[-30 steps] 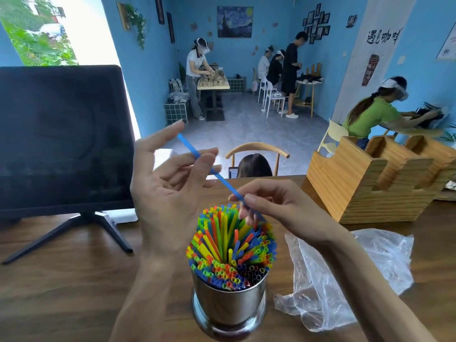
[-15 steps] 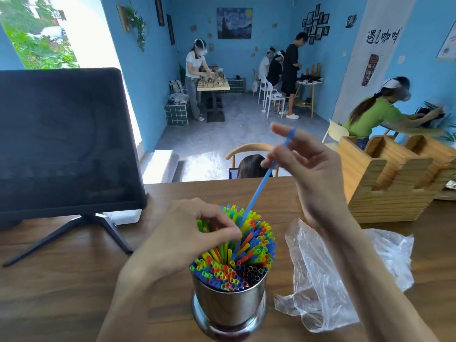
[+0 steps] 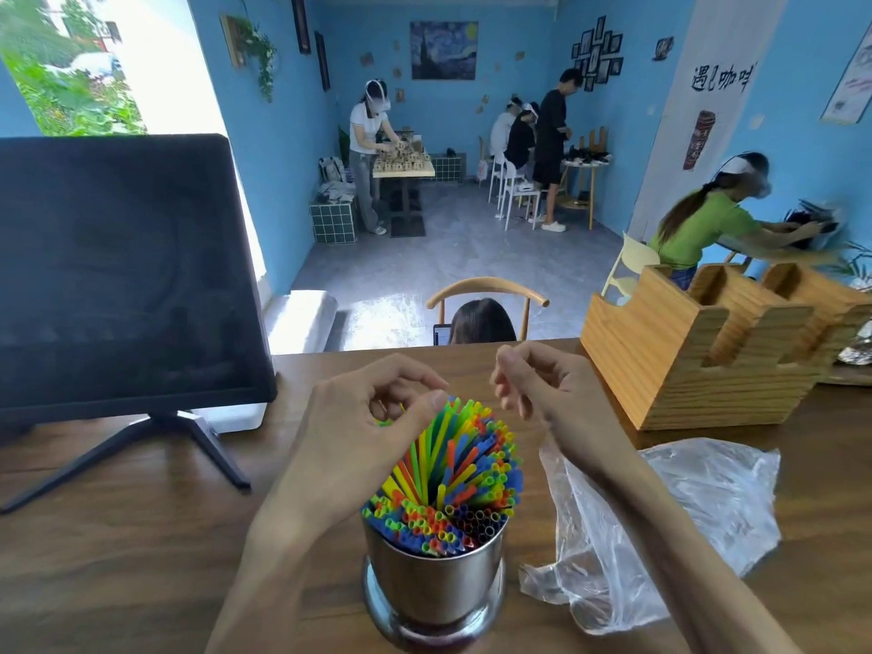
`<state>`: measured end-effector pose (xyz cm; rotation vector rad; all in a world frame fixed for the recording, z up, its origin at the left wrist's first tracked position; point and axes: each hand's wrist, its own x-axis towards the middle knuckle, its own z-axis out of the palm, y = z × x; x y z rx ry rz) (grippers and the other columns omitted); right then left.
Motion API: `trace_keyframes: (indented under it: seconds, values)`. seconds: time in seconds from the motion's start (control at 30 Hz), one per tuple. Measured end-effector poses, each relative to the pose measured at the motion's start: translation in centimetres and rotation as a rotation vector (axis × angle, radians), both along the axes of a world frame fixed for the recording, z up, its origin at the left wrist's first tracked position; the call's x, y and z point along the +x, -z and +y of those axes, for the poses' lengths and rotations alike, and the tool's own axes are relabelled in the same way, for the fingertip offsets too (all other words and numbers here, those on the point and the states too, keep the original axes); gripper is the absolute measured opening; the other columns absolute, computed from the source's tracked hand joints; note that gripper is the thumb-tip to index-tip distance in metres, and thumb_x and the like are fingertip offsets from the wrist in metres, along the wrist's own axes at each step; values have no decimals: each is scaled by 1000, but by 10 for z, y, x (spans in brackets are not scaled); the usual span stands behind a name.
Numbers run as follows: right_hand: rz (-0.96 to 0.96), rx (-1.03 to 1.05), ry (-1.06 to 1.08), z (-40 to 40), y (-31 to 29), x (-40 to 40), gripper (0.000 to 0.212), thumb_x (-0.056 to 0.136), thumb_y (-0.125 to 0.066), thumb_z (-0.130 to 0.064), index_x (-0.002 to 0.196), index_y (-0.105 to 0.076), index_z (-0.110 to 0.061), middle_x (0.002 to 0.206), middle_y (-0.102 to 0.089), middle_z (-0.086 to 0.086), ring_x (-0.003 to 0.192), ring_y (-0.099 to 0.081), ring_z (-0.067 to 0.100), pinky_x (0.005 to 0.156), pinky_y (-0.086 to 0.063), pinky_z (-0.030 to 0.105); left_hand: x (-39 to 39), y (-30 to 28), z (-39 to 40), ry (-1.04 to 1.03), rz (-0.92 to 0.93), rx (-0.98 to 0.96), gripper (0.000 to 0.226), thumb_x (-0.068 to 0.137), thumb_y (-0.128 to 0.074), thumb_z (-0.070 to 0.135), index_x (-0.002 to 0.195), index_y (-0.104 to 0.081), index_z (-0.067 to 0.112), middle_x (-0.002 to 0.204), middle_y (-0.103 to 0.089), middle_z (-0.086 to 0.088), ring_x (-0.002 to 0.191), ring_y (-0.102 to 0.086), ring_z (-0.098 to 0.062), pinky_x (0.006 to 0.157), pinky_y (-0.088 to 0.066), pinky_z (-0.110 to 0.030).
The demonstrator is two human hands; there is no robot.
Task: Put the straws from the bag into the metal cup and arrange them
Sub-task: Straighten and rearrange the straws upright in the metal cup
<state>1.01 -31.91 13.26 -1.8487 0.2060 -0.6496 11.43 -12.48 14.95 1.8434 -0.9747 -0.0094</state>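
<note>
Straws (image 3: pixel 448 479) are all packed in the metal cup (image 3: pixel 436 585) on the counter (image 3: pixel 141 559), bag (image 3: pixel 660 526) empty. Left hand (image 3: pixel 373 431) pinches the tallest ones, probably leveling them; right hand (image 3: pixel 533 389) hovers loosely curled, gripping nothing.

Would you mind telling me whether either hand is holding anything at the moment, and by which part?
The right hand holds nothing. The left hand curls over the tips of the straws; an actual grip cannot be told.
</note>
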Motion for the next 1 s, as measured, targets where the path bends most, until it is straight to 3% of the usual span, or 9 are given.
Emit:
trace_keyframes:
  seconds: [0.1, 0.23, 0.3, 0.43, 0.57, 0.7, 0.8, 0.93, 1.0]
  values:
    - [196, -58, -66, -4, -1, -8, 51, 91, -57, -59, 71, -57, -12, 61, -63, 0, 54, -57, 11, 58, -43, 16, 2, 3, -2, 40, -39, 70, 6, 84, -75, 46, 89, -75, 43, 73, -65, 13, 66, -54, -9, 61, -45, -21]
    - [406, -218, -121, -4, 5, -13, 59, 89, -59, -67, 71, -64, -11, 65, -70, 2, 58, -67, 11, 60, -49, 20, 5, 9, -7, 19, -28, 71, 1, 88, -73, 45, 89, -74, 45, 72, -67, 10, 65, -57, -10, 62, -50, -25]
    - [391, -239, -117, -5, 6, -15, 58, 92, -57, -65, 72, -67, -11, 66, -71, 4, 59, -68, 12, 62, -52, 23, 6, 13, -9, 1, -25, 63, 2, 89, -72, 45, 89, -74, 45, 75, -69, 9, 68, -60, -13, 65, -54, -32]
    - [388, -311, -92, -4, -1, -15, 54, 96, -52, -62, 73, -70, -17, 66, -71, 2, 57, -67, 11, 60, -52, 22, 2, 20, -14, -53, -11, -8, 4, 89, -69, 48, 89, -73, 46, 76, -69, 13, 73, -63, -14, 63, -53, -28]
    - [427, -425, -26, -8, -6, -11, 54, 97, -48, -63, 72, -68, -19, 67, -70, 2, 60, -64, 9, 60, -48, 26, -8, 25, -21, -116, 64, -109, 3, 88, -70, 45, 86, -73, 44, 76, -71, 13, 74, -67, -13, 67, -58, -39]
    - [439, -570, 76, -14, -14, 2, 45, 96, -56, -58, 64, -63, -28, 58, -62, -14, 58, -56, 2, 55, -36, 17, -28, 28, -28, -192, 142, -237, 7, 90, -71, 40, 83, -73, 40, 75, -73, 11, 71, -69, -12, 65, -59, -35]
    - [406, -610, 37, -13, -20, 16, 33, 94, -63, -52, 77, -73, -26, 69, -67, -13, 67, -61, 1, 61, -41, 16, -46, 27, -30, -159, 253, -347, 7, 91, -71, 36, 86, -74, 40, 77, -75, 9, 75, -72, -10, 66, -59, -26]
    - [347, -534, -77, -12, -25, 30, 23, 92, -71, -42, 85, -78, -20, 73, -72, -10, 70, -67, 3, 64, -51, 20, -56, 26, -31, -127, 339, -436, 7, 89, -71, 36, 89, -75, 41, 80, -75, 2, 81, -71, -21, 76, -61, -43]
    - [283, -479, -84, -12, -29, 32, 23, 88, -76, -40, 85, -79, -17, 73, -74, -6, 70, -69, 6, 65, -53, 22, -55, 21, -28, -124, 390, -501, 7, 86, -70, 36, 88, -76, 39, 80, -74, 0, 81, -70, -22, 77, -60, -43]
